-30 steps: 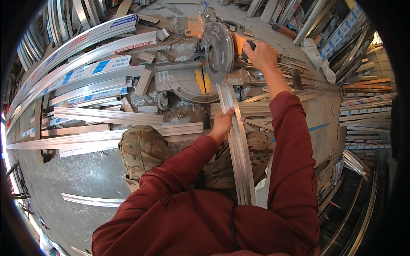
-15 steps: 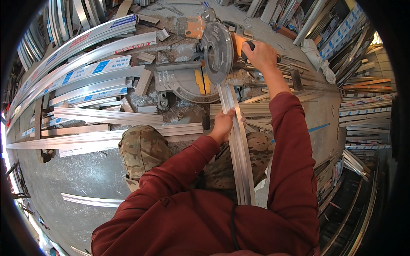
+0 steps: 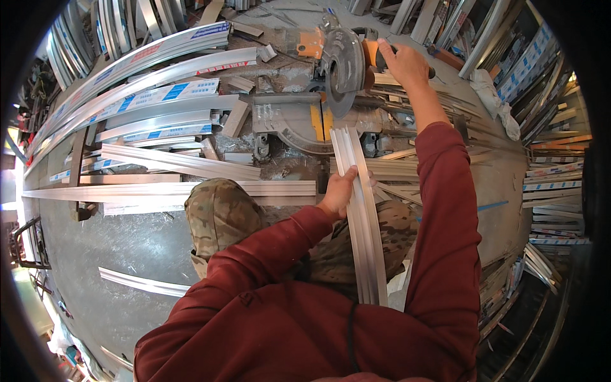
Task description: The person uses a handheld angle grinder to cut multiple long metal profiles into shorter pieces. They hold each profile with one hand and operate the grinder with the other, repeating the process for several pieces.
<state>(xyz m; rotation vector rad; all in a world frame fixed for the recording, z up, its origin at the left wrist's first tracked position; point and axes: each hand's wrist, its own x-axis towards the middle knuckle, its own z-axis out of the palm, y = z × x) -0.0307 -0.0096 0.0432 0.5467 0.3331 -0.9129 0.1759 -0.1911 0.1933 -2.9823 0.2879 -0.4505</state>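
Observation:
An aluminium profile (image 3: 360,216), long and ribbed, runs from near my waist toward the mitre saw (image 3: 344,63), which has an orange body and a grey guard. My left hand (image 3: 338,190) grips the profile partway along, its thumb on top. My right hand (image 3: 407,63) is closed round the saw's dark handle, with the arm stretched out. The saw's head is raised, and its round blade (image 3: 342,103) shows below the guard. The profile's far end sits at the front of the saw's base (image 3: 286,121), just short of the blade. The fingers under the profile are hidden.
Stacked aluminium profiles (image 3: 172,92) lie to the left of the saw, some with printed film. More bars (image 3: 554,172) and racks line the right side. Offcuts (image 3: 235,118) and shavings litter the floor around the saw. My knee (image 3: 223,207) is close to the profiles on the left.
The view has shifted, so the surroundings sit farther right. The profile's far end has drawn slightly back from the blade. Both hands keep their grips.

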